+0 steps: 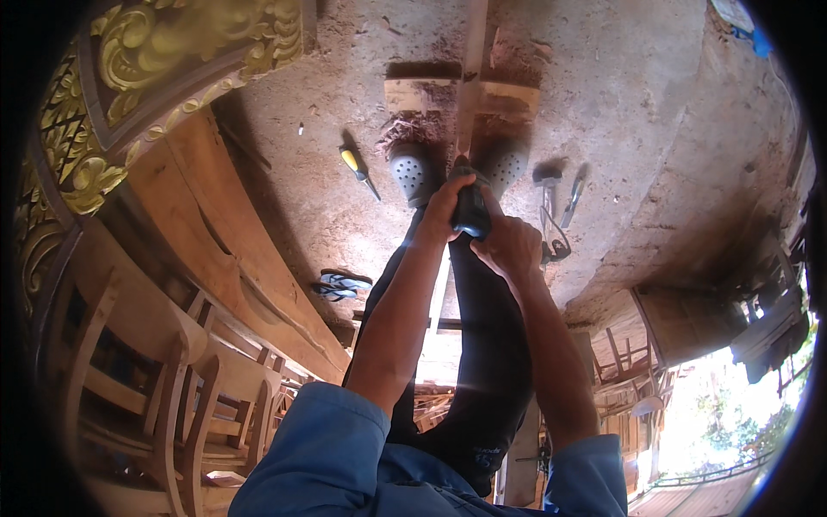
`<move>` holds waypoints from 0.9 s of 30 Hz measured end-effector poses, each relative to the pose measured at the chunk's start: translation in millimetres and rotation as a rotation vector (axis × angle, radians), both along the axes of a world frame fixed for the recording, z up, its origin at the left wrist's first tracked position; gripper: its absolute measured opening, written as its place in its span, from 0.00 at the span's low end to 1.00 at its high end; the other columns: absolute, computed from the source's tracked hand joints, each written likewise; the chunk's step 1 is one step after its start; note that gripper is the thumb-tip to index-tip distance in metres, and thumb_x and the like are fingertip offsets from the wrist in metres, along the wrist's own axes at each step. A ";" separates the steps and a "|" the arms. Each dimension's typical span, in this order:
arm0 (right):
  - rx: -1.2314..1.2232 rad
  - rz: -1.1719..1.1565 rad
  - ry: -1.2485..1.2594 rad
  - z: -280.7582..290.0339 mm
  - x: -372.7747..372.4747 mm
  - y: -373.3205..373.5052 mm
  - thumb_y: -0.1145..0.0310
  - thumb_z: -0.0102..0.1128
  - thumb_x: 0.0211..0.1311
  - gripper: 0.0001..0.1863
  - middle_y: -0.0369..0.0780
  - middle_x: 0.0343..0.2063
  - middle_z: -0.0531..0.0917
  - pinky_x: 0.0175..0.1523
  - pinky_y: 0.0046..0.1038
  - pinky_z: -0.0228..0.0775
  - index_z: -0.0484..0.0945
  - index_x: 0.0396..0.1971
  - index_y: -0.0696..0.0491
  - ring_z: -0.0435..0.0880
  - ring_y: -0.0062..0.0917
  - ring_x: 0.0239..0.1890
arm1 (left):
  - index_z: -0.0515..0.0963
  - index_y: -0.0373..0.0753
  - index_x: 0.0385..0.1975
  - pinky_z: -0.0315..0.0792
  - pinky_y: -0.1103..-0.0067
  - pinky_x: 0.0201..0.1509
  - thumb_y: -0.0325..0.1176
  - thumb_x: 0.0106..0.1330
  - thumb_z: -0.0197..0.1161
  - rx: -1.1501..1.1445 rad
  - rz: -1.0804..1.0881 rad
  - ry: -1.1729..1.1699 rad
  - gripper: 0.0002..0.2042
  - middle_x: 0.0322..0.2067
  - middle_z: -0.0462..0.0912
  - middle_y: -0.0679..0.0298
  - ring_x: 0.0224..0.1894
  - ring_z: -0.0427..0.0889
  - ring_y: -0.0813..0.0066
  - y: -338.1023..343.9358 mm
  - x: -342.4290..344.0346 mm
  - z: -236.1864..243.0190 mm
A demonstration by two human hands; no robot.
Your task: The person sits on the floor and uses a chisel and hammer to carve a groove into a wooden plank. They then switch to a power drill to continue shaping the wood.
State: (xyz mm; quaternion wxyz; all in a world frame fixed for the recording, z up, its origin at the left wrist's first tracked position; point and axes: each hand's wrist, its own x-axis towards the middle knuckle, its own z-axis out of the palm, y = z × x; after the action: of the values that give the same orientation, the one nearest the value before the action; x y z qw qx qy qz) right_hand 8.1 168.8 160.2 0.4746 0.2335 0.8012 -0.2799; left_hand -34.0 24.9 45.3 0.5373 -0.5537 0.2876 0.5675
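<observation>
One dark power tool [471, 214] is gripped by left hand [445, 205] and right hand [510, 246]

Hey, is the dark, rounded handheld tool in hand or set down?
In hand: the left hand and right hand grip the dark, rounded handheld tool from either side.

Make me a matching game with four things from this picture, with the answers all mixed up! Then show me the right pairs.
Things:
1. clogs
2. yellow-handled tool
3. dark power tool
4. carved panel

Clues:
A. held by the left hand and right hand
B. grey, with round holes
C. gold swirls, at the upper left
D. lying on the floor, left of the clogs

Pairs: 1-B, 2-D, 3-A, 4-C
</observation>
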 end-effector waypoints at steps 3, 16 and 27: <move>-0.007 0.033 -0.002 -1.0 -1.9 3.4 0.55 0.77 0.48 0.53 0.44 0.28 0.89 0.37 0.42 0.82 0.59 0.75 0.34 0.91 0.42 0.32 | 0.79 0.42 0.49 0.86 0.68 0.45 0.41 0.65 0.72 0.035 0.055 -0.030 0.17 0.37 0.87 0.62 0.37 0.89 0.66 -0.9 1.1 -1.9; -0.005 0.072 -0.020 -1.6 -8.8 6.7 0.55 0.77 0.49 0.52 0.46 0.32 0.90 0.41 0.44 0.83 0.58 0.75 0.33 0.91 0.44 0.36 | 0.78 0.41 0.49 0.86 0.68 0.47 0.38 0.65 0.71 0.082 0.124 0.002 0.16 0.38 0.87 0.61 0.39 0.89 0.65 0.8 4.7 -8.0; 0.025 -0.038 0.052 10.3 0.1 -6.8 0.58 0.75 0.46 0.50 0.48 0.28 0.89 0.38 0.44 0.83 0.62 0.74 0.35 0.91 0.45 0.32 | 0.78 0.39 0.50 0.86 0.70 0.43 0.36 0.66 0.71 -0.029 -0.004 0.063 0.16 0.37 0.87 0.61 0.36 0.89 0.67 2.1 -5.9 17.9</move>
State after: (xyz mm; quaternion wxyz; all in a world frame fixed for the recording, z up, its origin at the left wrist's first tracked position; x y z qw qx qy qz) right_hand 8.3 162.0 170.5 0.4452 0.2471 0.8122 -0.2846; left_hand -39.9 27.0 63.1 0.5210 -0.5428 0.3138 0.5792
